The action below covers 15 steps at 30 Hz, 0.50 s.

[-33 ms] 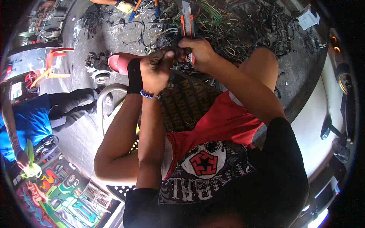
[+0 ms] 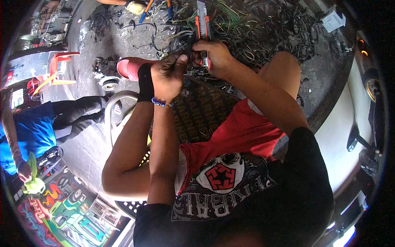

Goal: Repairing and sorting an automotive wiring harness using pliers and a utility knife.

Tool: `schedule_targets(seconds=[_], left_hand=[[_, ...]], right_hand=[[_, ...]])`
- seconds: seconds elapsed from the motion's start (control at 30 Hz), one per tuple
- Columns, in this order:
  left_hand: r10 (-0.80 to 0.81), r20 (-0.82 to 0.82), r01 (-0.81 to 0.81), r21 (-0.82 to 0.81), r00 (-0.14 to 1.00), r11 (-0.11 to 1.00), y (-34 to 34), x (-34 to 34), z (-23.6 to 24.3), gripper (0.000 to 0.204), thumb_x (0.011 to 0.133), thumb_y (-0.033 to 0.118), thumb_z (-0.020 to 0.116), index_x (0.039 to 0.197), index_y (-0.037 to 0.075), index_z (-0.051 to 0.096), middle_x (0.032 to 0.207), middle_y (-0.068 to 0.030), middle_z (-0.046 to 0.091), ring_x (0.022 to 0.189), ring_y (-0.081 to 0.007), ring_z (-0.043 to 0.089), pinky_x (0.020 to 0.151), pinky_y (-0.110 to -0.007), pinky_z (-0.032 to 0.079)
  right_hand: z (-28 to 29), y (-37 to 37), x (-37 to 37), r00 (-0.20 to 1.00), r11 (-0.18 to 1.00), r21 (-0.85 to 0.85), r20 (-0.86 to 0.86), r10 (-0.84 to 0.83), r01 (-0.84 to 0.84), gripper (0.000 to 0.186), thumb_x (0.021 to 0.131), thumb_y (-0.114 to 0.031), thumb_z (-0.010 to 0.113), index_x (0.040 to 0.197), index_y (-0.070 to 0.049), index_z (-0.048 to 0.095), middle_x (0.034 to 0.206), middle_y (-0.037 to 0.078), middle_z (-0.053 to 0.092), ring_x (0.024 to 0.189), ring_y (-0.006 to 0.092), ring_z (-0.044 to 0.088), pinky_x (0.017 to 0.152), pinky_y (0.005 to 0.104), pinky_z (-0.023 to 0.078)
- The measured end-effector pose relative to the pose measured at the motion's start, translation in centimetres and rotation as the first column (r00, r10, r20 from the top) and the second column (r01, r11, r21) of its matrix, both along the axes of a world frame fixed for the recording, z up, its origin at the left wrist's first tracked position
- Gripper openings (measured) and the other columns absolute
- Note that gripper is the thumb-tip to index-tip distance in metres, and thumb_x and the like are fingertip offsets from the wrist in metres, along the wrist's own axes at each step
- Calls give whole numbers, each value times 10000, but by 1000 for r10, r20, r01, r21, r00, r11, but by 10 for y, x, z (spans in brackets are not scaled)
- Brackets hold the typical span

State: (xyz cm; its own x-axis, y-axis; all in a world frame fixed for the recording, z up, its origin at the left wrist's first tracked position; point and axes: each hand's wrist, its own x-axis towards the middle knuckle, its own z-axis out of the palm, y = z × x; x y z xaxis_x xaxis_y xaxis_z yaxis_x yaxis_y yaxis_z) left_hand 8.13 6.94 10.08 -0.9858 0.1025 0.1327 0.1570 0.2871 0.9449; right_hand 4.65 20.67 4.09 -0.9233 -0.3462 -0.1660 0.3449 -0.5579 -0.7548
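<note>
My right hand point(image 2: 216, 57) is wrapped round a red and black utility knife point(image 2: 202, 31), its blade pointing away from me. Beside it, my left hand point(image 2: 169, 73) is closed, with darkly stained fingers and the thumb on top. Whatever it may grip is too dark to make out. Both hands are close together above a dark printed mat or cloth point(image 2: 197, 111) between my legs. Past the knife, a heap of stripped cables and wires point(image 2: 247, 37), mostly black with some green, covers the floor.
At the top, a co-worker's gloved hand point(image 2: 135, 7) is near blue and orange tool handles point(image 2: 145, 13). A person in blue point(image 2: 31, 127) is at the left, near a red and orange chair point(image 2: 57, 70). A white container point(image 2: 333, 21) lies far right; a round metal part point(image 2: 110, 85) sits left.
My left hand has shifted very slightly, its thumb a little more raised. The right hand keeps its hold on the utility knife.
</note>
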Motion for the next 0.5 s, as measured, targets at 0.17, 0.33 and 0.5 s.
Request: schedule_targets(seconds=[0.17, 0.33, 0.5], left_hand=[[63, 29, -65, 64, 998, 996, 3, 3, 4, 163, 814, 116, 550, 791, -30, 622, 587, -3, 543, 510, -38, 418, 461, -191, 329], [76, 80, -89, 180, 994, 980, 7, 5, 1, 158, 807, 103, 560, 780, -42, 617, 602, -12, 556, 518, -48, 438, 471, -196, 345], [61, 53, -68, 125, 997, 990, 7, 3, 4, 136, 796, 74, 566, 774, -52, 612, 643, -40, 593, 544, -81, 493, 515, -209, 394]], right_hand=[[33, -3, 10, 951, 984, -142, 301, -63, 110, 73, 766, -108, 523, 799, -43, 526, 664, 53, 513, 589, 164, 494, 543, 290, 407], [34, -3, 7, 946, 976, -197, 322, -27, 95, 84, 755, -131, 548, 783, -62, 509, 675, 59, 518, 594, 164, 492, 550, 300, 407], [20, 4, 3, 976, 973, -228, 215, 39, 12, 79, 753, -124, 553, 769, -54, 519, 642, 61, 509, 568, 165, 493, 533, 307, 405]])
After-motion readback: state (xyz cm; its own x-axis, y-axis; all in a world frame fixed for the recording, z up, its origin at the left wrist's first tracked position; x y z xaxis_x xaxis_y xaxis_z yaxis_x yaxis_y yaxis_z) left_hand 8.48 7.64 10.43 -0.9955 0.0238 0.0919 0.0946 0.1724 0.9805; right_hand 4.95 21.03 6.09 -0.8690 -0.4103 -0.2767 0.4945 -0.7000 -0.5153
